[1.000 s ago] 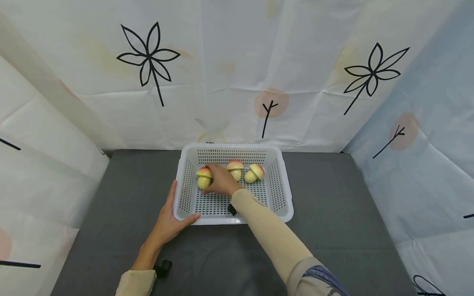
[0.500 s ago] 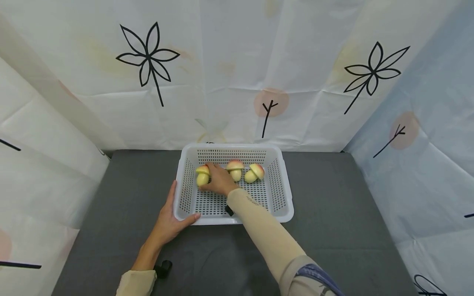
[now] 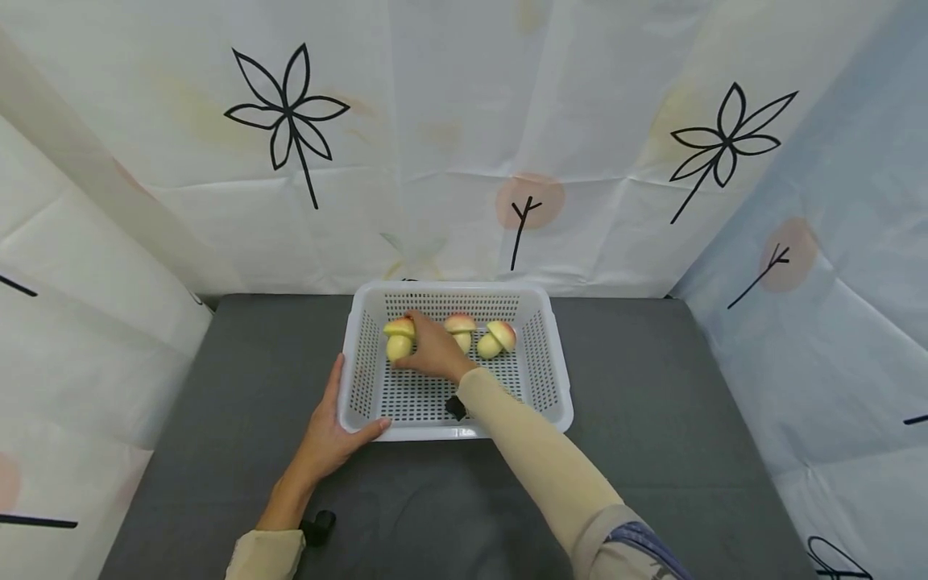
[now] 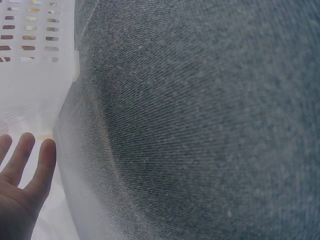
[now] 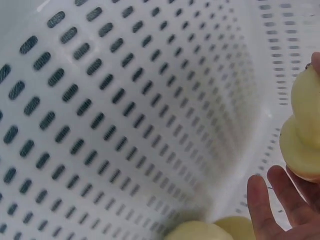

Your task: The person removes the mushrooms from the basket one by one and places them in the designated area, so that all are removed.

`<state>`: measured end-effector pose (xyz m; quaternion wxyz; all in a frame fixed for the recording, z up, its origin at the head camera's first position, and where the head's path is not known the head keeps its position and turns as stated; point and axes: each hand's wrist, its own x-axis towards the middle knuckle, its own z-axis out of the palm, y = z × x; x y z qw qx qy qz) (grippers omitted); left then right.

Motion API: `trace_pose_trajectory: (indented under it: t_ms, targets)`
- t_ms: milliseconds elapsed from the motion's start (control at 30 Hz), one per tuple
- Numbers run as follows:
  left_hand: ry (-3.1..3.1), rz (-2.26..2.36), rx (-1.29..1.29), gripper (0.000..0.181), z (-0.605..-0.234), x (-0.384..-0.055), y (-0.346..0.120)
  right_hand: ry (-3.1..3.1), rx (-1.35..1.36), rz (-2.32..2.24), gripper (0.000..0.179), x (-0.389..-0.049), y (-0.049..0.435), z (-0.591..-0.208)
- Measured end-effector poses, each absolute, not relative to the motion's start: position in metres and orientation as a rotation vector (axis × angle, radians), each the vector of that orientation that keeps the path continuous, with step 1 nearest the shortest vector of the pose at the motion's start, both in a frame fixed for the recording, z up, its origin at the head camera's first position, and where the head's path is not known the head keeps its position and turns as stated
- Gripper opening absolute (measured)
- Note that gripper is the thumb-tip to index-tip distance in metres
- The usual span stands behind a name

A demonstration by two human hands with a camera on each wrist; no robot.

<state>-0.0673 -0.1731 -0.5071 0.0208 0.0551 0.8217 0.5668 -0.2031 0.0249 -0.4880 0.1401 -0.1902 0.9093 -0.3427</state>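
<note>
While the right hand (image 3: 433,350) pinches the leftmost mushroom (image 3: 398,347) inside the white basket (image 3: 428,433), that mushroom sits slightly farther back than a second ago, judged a placement adjustment beside the middle mushroom (image 3: 460,323) and rightmost mushroom (image 3: 497,339); whether its base touches down is unclear. The left hand (image 3: 333,439), fingers extended, rests against the near-left corner.

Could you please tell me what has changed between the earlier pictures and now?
The right hand, gripping the left mushroom, has moved it slightly up in the head view; lifted or slid farther away, I cannot tell. Nothing was newly grasped or let go. The middle mushroom, right mushroom, basket and left hand at its near left corner stayed put.
</note>
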Motion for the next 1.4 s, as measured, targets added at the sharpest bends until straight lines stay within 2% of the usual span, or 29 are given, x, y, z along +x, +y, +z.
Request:
trace_pose_trajectory:
  t_ms: [167,500,867,1400]
  targets:
    - [2.559,1.767,0.199,0.125,-0.529,-0.073,-0.18,2.564,-0.55,-1.078,0.093,-0.2,0.035,-0.472]
    - [2.583,1.733,0.19,0.124,-0.53,-0.072,-0.181,2.534,-0.651,-1.174,0.09,-0.194,0.068,-0.453]
    - [2.58,1.744,0.177,0.124,-0.529,-0.071,-0.18,2.55,-0.624,-1.311,0.09,-0.178,0.118,-0.437]
    - [2.575,1.763,0.196,0.126,-0.525,-0.07,-0.179,2.63,-0.497,-1.452,0.087,-0.153,0.192,-0.434]
